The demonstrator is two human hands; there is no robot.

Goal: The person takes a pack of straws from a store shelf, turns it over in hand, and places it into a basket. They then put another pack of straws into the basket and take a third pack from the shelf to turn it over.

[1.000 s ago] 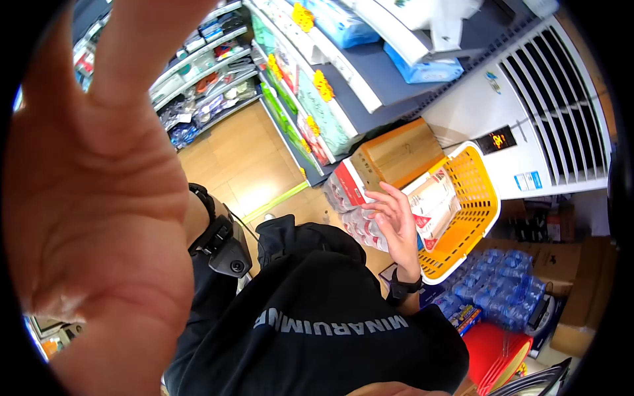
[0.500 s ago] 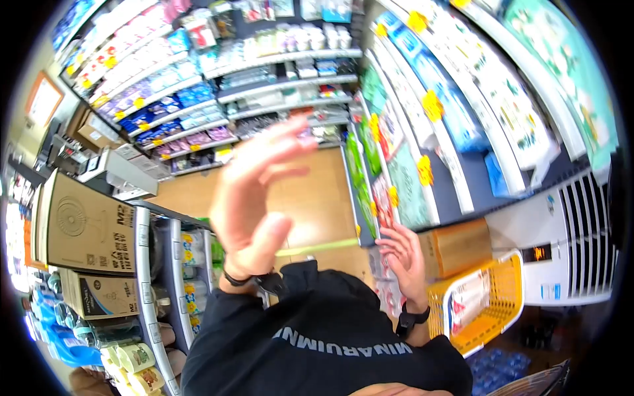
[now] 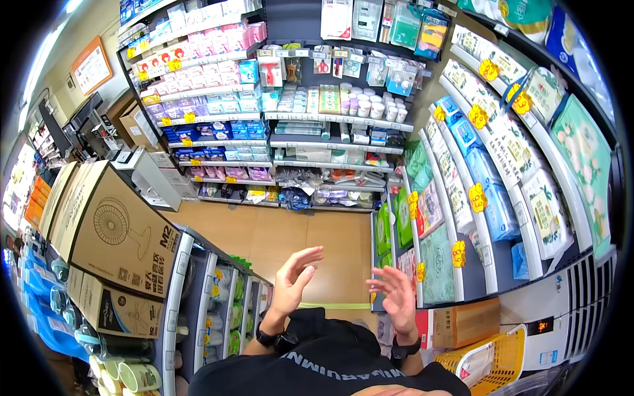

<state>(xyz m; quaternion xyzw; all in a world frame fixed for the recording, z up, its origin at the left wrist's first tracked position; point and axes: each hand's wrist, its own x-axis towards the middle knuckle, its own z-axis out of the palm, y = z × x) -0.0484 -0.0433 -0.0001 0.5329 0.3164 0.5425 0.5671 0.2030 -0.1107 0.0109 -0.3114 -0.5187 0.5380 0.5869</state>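
Observation:
Both hands are raised in front of my black shirt (image 3: 330, 360) and hold nothing. My left hand (image 3: 290, 284) has its fingers stretched out and the thumb apart, above the tiled floor. Across a gap, my right hand (image 3: 396, 297) is open too, fingers loosely bent and spread. It is nearest to the lower right shelf, where a pale green pack (image 3: 438, 267) lies; I see no contact. Dark bands circle both wrists.
Fan boxes (image 3: 122, 228) top the low shelf on the left. Stocked shelves (image 3: 337, 122) run across the back, and packs of tissue (image 3: 512, 155) fill the right rack. A yellow basket (image 3: 508, 356), a cardboard box (image 3: 467, 323) and a white appliance (image 3: 568, 310) stand at lower right.
My left hand has come down and back towards my body from higher up. My right hand has turned and moved slightly lower. The view has tilted up, showing more of the back shelves.

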